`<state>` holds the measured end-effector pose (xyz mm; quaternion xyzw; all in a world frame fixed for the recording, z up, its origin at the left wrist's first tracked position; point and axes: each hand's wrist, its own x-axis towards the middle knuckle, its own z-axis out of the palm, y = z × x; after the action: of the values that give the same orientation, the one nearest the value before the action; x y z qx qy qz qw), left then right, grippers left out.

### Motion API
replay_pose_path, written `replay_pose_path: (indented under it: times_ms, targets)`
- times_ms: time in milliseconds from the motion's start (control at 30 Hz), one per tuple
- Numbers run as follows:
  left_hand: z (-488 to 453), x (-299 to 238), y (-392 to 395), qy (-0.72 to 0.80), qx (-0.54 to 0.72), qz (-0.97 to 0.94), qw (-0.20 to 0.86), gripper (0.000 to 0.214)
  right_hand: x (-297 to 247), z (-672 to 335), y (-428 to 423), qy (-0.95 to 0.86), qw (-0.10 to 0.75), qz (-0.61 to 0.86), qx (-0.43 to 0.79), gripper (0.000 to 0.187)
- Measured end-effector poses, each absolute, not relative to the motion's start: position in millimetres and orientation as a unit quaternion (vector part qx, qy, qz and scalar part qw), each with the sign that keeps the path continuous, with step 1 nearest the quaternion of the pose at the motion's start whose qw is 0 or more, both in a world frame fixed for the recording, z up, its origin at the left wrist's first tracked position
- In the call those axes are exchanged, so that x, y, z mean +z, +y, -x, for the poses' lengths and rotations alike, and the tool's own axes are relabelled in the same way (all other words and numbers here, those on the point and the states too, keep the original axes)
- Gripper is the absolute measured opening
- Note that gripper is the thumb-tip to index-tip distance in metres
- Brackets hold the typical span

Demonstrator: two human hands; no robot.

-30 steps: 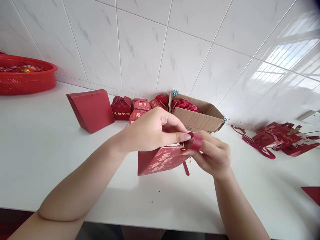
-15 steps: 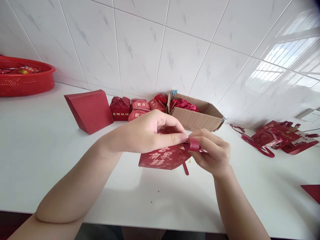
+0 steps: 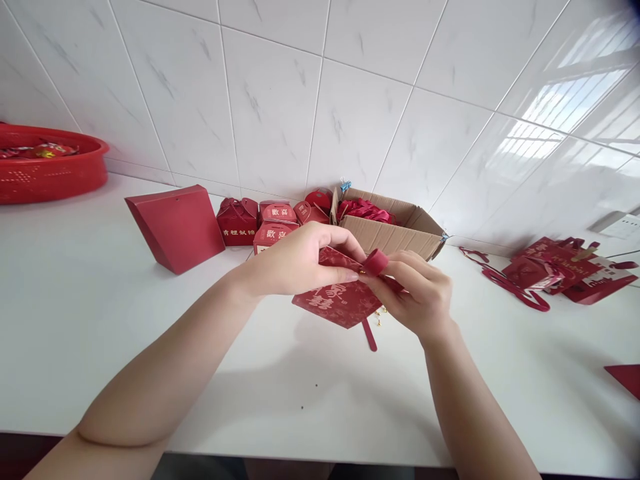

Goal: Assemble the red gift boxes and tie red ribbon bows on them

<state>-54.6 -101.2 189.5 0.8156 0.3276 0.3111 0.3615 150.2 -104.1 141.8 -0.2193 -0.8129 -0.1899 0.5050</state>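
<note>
My bare forearms point(image 3: 173, 363) angled inward. My left hand point(image 3: 305, 260) arched, pinching with its thumb point(image 3: 337, 275); my right hand point(image 3: 420, 290) curled in a pinch just beside it.

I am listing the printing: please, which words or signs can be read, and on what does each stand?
"前程似锦": dark red, string-tied cardboard box.
"歡喜": two small red cardboard boxes; their finer print is too small.
"家", "囍": held, patterned red cardboard box; the rest is covered.
Too blurred: lettering on the red packaging at far right.
</note>
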Motion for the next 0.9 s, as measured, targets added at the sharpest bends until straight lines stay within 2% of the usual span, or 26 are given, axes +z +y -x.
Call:
replay_pose_path:
  times_ms: [133, 333, 400, 500, 633, 767, 900]
  targets:
    - [50, 190, -100, 0.322, 0.339, -0.811, 0.352, 0.011, 140, -148, -102, -0.771, 0.566, 0.278, -0.091, 0.011]
    - [46, 184, -96, 0.319, 0.374, -0.816, 0.304, 0.01, 135, -145, -103, -0.732, 0.595, 0.327, 0.058, 0.011]
    - [43, 177, -92, 0.291, 0.416, -0.825, 0.247, 0.009, 134, -144, -101, -0.725, 0.614, 0.308, 0.057, 0.009]
    - [40, 168, -86, 0.192, 0.486, -0.847, 0.1, 0.012, 133, -143, -96, -0.734, 0.636, 0.237, 0.02, 0.005]
    - [39, 168, -82, 0.077, 0.506, -0.857, -0.059, 0.019, 135, -146, -90, -0.754, 0.638, 0.149, -0.038, 0.01]
    - [41, 173, -86, 0.036, 0.491, -0.868, -0.058, 0.022, 140, -149, -94, -0.775, 0.618, 0.113, -0.067, 0.023]
    - [43, 176, -92, 0.026, 0.491, -0.869, -0.049, 0.022, 145, -149, -99, -0.787, 0.604, 0.084, -0.096, 0.02]
